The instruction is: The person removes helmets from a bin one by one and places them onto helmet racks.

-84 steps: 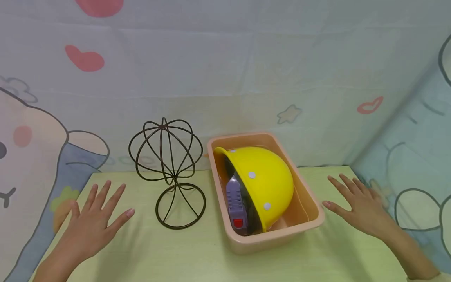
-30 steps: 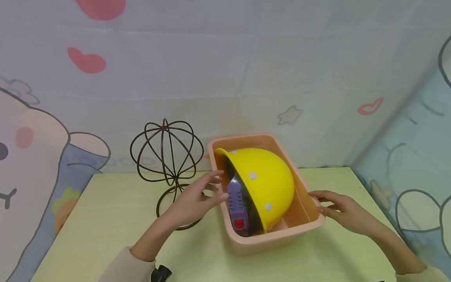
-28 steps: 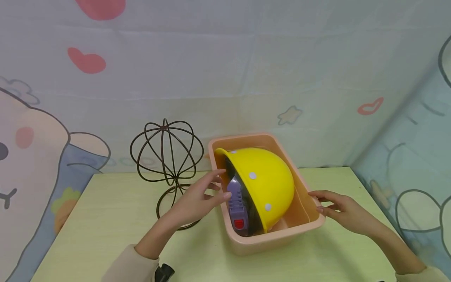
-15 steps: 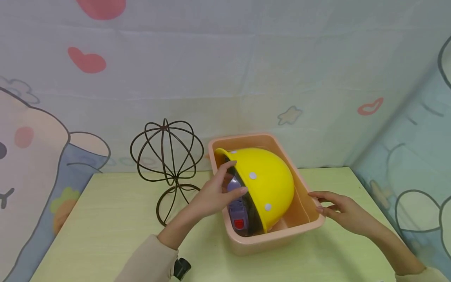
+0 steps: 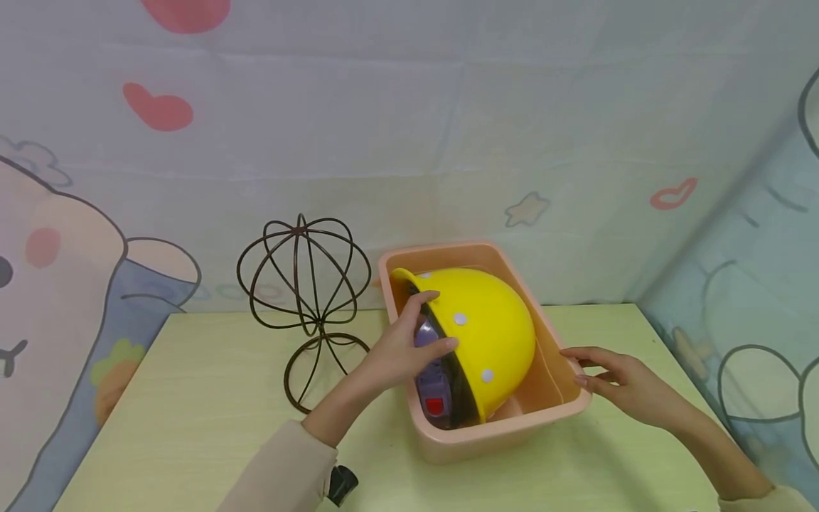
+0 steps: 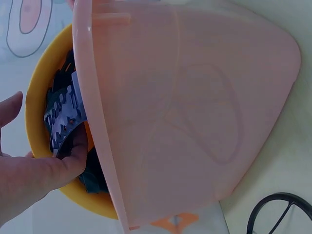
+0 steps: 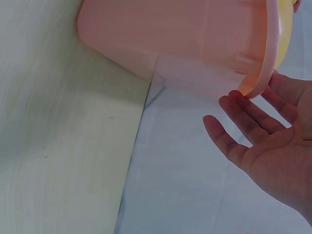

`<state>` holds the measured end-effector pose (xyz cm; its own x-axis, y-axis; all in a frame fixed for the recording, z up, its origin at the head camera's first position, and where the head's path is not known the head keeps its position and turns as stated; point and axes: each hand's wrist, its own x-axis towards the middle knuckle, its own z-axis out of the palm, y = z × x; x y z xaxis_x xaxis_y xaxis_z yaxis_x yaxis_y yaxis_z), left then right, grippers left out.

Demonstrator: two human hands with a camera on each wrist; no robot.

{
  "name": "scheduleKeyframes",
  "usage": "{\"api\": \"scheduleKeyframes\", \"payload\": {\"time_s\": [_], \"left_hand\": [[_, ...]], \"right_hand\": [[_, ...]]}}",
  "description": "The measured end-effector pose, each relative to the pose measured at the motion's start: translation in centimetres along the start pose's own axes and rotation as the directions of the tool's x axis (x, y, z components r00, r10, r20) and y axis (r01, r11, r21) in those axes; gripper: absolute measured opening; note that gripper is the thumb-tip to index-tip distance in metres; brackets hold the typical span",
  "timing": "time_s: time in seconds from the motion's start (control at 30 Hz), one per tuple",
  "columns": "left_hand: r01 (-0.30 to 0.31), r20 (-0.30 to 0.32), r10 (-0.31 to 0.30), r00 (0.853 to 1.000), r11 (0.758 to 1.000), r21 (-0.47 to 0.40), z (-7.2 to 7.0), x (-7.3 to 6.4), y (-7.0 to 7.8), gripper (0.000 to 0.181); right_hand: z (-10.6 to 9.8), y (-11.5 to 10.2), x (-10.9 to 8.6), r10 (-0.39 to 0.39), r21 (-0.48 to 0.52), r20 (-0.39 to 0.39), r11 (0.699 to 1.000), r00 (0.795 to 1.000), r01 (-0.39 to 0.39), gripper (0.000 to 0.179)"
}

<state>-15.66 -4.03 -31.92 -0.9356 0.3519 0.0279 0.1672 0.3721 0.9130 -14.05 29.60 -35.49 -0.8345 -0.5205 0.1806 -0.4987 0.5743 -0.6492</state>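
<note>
A yellow hard hat (image 5: 493, 334) with white round studs lies on its side in a peach plastic basin (image 5: 473, 434). Its opening faces left and shows a dark lining and a purple adjuster strap (image 5: 432, 387) with a red square. My left hand (image 5: 390, 355) is at the hat's rim, thumb and forefinger over the outer edge. In the left wrist view other fingers (image 6: 75, 158) curl inside the hat beside the purple strap (image 6: 66, 114). My right hand (image 5: 623, 380) holds the basin's right rim (image 7: 270, 53) between thumb and fingertips.
A dark wire stand (image 5: 303, 284) with a ball-shaped cage top stands left of the basin, close behind my left forearm. The pale table (image 5: 192, 419) meets a patterned cloth wall (image 5: 448, 142) at the back. A black cylinder (image 5: 342, 483) is at my left cuff.
From being spread out over the table, both hands came in to the basin. The right has stayed at its rim, while the left went on rightward to the hat's edge. Hat and basin have not moved.
</note>
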Motion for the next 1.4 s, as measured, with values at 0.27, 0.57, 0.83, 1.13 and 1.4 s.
{"api": "scheduleKeyframes", "payload": {"time_s": [0.27, 0.57, 0.83, 1.13, 1.4], "left_hand": [[0.017, -0.029, -0.017, 0.999, 1.000, 0.007, 0.8, 0.2, -0.1, 0.072], [0.015, -0.046, -0.015, 0.999, 1.000, 0.012, 1.1, 0.4, -0.2, 0.071], [0.040, -0.067, -0.040, 0.997, 0.999, -0.006, 1.3, 0.5, 0.0, 0.067], [0.047, -0.082, -0.046, 0.996, 0.999, 0.003, 1.6, 0.5, 0.5, 0.062], [0.061, -0.107, -0.062, 0.992, 0.998, -0.019, 1.8, 0.5, 0.6, 0.059]], "right_hand": [[0.0, -0.3, 0.0, 0.007, 0.012, 0.004, 1.000, 1.000, -0.007, 0.037], [-0.2, -0.2, 0.0, 0.016, 0.013, 0.014, 1.000, 1.000, -0.017, 0.038], [-0.2, -0.1, 0.0, 0.026, 0.018, 0.021, 0.999, 0.999, -0.027, 0.038], [-0.1, -0.2, 0.0, 0.045, 0.023, 0.013, 0.999, 0.999, -0.045, 0.038], [-0.2, -0.3, 0.0, 0.043, 0.021, 0.012, 0.999, 0.999, -0.043, 0.038]]}}
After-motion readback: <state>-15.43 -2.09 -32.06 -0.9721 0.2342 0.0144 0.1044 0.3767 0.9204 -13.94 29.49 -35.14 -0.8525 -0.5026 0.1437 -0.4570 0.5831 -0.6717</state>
